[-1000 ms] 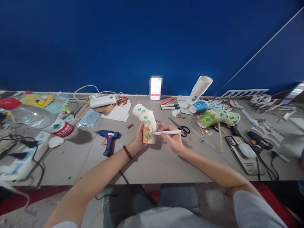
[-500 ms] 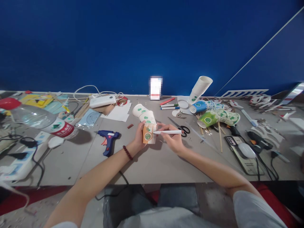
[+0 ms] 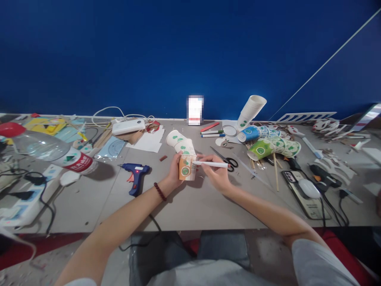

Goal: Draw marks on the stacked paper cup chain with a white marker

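Probably light, easily dented: paper-cup chain sat in curled left hand, white cups bending away beyond grip. Gentle hold round sides seemed best. Right hand pinched marker, tip at orange-patterned cup.

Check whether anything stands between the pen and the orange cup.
Nothing visible does: the tip of the pen in the right hand is at the orange cup, whose left side is held by the left hand.
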A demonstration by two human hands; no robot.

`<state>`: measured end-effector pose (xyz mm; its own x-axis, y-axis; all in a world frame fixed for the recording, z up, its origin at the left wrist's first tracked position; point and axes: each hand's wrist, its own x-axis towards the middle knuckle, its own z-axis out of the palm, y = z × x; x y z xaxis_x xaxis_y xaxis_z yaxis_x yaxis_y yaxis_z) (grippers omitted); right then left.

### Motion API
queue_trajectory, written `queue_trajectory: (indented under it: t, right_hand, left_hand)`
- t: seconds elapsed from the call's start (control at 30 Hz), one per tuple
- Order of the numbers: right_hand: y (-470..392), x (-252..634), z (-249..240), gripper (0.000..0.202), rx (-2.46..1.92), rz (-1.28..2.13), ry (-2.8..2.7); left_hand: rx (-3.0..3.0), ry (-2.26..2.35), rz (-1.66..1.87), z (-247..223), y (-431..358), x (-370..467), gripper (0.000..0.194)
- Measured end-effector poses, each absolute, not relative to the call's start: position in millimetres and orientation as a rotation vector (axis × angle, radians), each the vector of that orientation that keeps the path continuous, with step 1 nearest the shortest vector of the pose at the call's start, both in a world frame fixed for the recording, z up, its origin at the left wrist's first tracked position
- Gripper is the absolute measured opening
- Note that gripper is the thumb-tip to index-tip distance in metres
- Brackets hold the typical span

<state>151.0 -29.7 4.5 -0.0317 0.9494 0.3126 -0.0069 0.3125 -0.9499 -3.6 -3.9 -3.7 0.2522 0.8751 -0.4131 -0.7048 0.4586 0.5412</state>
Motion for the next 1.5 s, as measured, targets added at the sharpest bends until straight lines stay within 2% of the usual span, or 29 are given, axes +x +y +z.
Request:
queue_trajectory:
  t: [0.37,0.97,1.17,1.5]
  right_hand:
    - [-31.9,150.5,6.7,0.007,-0.946,1.007,-1.391]
    - [-30.8,149.8,6.3,0.006,-0.968,1.0,-1.363]
    - [-33.3,150.1,9.0,0.005,-0.962,0.984,-1.415]
    - [-32.4,149.1,8.4,0.004,-0.972,0.993,-1.37]
  left_hand:
    - [0.226,0.79,1.188,-4.3,-3.1,-1.0,0.029]
    - [0.272,0.746,1.096,1.1,-4.8,-1.3,0.033]
    - [0.237,0.773,1.171,0.9,-4.4,-0.3,0.025]
    - [0.284,0.761,1.116,-1.3,-4.5,-0.7,0.034]
